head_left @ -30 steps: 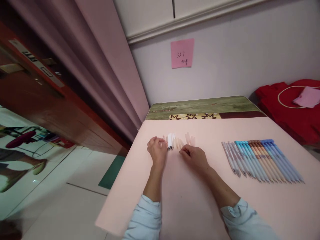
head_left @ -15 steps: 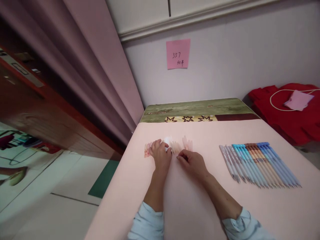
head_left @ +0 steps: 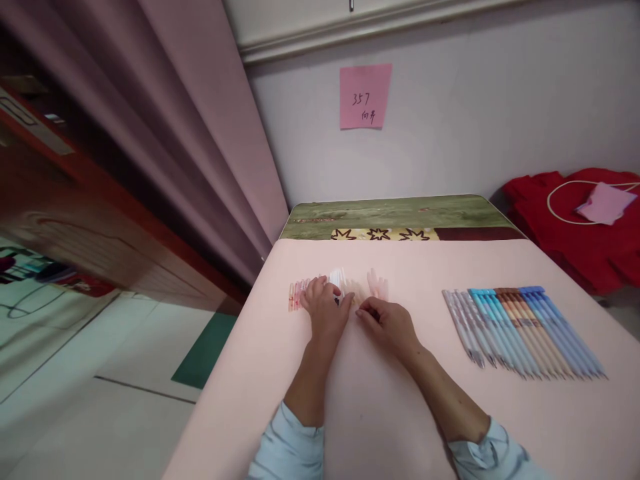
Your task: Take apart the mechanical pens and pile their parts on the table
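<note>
My left hand (head_left: pixel 327 310) lies palm down over a row of short, slim translucent sticks (head_left: pixel 295 295) in pink and orange tones. Its fingers are apart, and the thumb reaches right to some pale beige sticks (head_left: pixel 357 288). Clear whitish sticks (head_left: pixel 337 275) show just beyond its fingers. My right hand (head_left: pixel 393 327) has thumb and forefinger pinched close to the left thumb; whatever is between the tips is too small to make out. Behind its knuckles is a loose cluster of pale pink sticks (head_left: pixel 377 283).
Pens (head_left: pixel 525 333) in grey, turquoise, brown and blue lie side by side on the pink-covered table (head_left: pixel 380 427). A pink note (head_left: pixel 365 97) is on the wall. Red cloth (head_left: pixel 545 233) with a white cord sits beyond the right edge; a curtain (head_left: pixel 220 120) hangs at left.
The left thumb has stretched out to the right, toward the right fingertips. My right hand stays nearly in place, still pinched. The view has shifted slightly.
</note>
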The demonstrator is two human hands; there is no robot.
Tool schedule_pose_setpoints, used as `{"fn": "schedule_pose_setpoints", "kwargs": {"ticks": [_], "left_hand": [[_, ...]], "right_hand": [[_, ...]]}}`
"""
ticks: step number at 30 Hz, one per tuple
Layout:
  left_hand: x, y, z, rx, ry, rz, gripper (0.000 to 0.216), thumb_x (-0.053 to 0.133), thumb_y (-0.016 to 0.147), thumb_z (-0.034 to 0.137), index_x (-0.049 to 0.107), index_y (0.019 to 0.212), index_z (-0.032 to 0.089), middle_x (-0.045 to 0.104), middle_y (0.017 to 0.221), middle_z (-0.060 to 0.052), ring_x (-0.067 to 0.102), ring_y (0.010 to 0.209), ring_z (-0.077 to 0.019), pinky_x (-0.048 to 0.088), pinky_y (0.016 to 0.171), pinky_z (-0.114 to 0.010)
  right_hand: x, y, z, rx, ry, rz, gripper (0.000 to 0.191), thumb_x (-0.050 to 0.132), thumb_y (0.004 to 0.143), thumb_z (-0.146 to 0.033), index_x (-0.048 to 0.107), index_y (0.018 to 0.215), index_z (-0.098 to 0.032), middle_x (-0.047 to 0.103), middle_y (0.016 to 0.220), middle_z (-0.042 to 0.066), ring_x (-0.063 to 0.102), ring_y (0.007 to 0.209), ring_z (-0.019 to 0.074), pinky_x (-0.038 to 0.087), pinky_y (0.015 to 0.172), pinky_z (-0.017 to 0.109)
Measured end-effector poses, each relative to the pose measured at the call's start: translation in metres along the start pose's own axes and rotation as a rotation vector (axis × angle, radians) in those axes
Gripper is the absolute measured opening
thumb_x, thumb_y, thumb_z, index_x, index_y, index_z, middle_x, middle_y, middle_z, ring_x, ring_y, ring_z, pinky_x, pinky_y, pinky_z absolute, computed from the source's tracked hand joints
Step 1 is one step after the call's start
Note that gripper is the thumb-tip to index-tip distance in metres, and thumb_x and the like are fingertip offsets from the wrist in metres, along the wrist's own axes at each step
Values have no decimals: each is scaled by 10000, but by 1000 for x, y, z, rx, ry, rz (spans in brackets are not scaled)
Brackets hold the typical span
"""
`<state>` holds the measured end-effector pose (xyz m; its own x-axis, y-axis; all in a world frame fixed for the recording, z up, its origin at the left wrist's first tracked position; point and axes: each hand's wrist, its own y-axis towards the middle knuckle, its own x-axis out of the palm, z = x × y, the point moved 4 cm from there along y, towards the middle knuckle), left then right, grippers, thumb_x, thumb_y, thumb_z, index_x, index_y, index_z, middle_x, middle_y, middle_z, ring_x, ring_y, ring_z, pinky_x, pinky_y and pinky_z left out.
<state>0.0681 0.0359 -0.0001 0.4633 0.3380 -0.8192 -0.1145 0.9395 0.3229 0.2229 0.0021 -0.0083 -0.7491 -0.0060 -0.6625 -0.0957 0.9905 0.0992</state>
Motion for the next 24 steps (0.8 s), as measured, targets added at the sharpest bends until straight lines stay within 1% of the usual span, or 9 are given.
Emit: {"fn": "schedule_pose_setpoints", "kwargs": {"ticks": [4, 7, 11, 14, 16, 19, 22, 24], "left_hand": [[3, -2, 2, -16, 25, -45, 234, 683, 771, 371, 592, 653, 191, 551, 1347, -131, 376, 1350, -335, 168, 1108, -598], [3, -5, 7, -8, 54, -61, 232, 645, 788, 330, 586, 619, 183, 550, 1361, -132, 362, 1364, -342, 133, 1111, -628], [2, -7, 12, 14, 102, -26, 200, 592, 785, 249, 585, 599, 177, 561, 1359, -146, 379, 1364, -336, 120, 1119, -627], [-2, -7, 11, 18, 115, 45, 187, 572, 781, 234, 579, 602, 178, 567, 1358, -156, 392, 1361, -334, 144, 1118, -622], [-6, -6, 10, 19, 109, 109, 186, 573, 783, 242, 573, 607, 183, 574, 1354, -152, 396, 1363, -326, 156, 1122, -611], [-11, -6, 10, 37, 98, 164, 193, 582, 787, 247, 559, 604, 189, 586, 1342, -147, 409, 1359, -317, 169, 1125, -602], [-12, -13, 19, 87, 78, 147, 192, 590, 792, 251, 555, 612, 193, 580, 1351, -142, 402, 1366, -320, 178, 1118, -614], [-11, -21, 28, 139, 68, 113, 189, 590, 802, 262, 562, 627, 196, 569, 1365, -134, 384, 1378, -323, 176, 1116, -623]], "right_hand": [[0, 0, -1, -12, 11, 2, 155, 546, 880, -346, 663, 825, -261, 719, 755, -27, 640, 677, 161, 379, 614, 253], [-1, 0, -2, -14, 1, 7, 162, 548, 880, -352, 667, 823, -259, 721, 755, -21, 640, 676, 164, 377, 609, 255], [-1, 0, -1, -19, 1, 19, 155, 556, 875, -343, 669, 811, -258, 719, 751, -24, 632, 667, 159, 377, 609, 251], [0, -1, 1, -24, 42, 50, 156, 571, 866, -353, 673, 800, -254, 710, 729, -27, 616, 640, 152, 377, 601, 245], [-3, -1, 3, -7, 117, 124, 183, 574, 866, -377, 676, 793, -244, 691, 693, -26, 597, 614, 145, 381, 590, 240], [-13, -1, 11, 74, 284, 336, 249, 575, 865, -427, 674, 782, -215, 647, 640, -17, 567, 588, 139, 399, 590, 236], [-24, -1, 25, 194, 495, 567, 311, 561, 866, -470, 660, 803, -182, 609, 621, -10, 537, 575, 136, 416, 591, 239], [-29, 0, 35, 245, 591, 673, 343, 537, 873, -486, 656, 836, -167, 593, 621, -8, 521, 572, 136, 418, 588, 243]]}}
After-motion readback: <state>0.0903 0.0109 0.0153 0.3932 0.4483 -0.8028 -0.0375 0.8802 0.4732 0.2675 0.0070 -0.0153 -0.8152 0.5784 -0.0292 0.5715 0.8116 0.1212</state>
